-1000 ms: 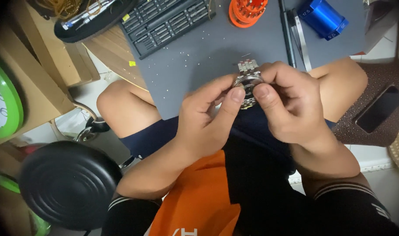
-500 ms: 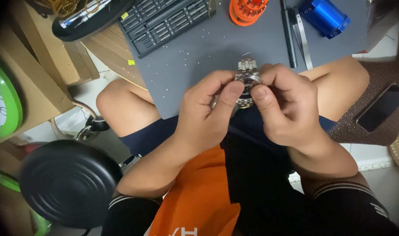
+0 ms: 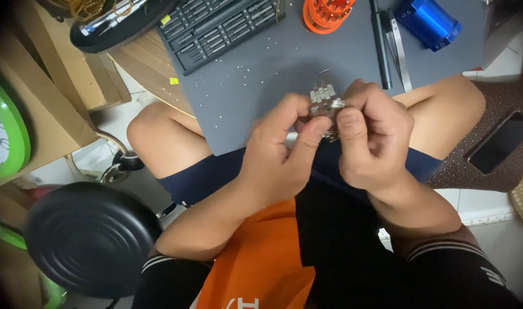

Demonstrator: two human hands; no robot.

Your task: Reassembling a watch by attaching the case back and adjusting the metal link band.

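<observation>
A metal watch band (image 3: 325,103) is pinched at frame centre between the left hand (image 3: 278,154) and right hand (image 3: 370,137), fingers closed around it, largely hiding it. A grey mat (image 3: 261,74) is spread on the counter behind, with a bit tray (image 3: 221,26) upper left, an orange holder (image 3: 327,12) and blue cylinder (image 3: 427,22) along the top.

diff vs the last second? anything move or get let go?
Barely any change. Both hands still pinch the metal watch band over the grey mat; fingers shifted only slightly, nothing taken or released. The bit case, blue cylinder and phone stayed put.
</observation>
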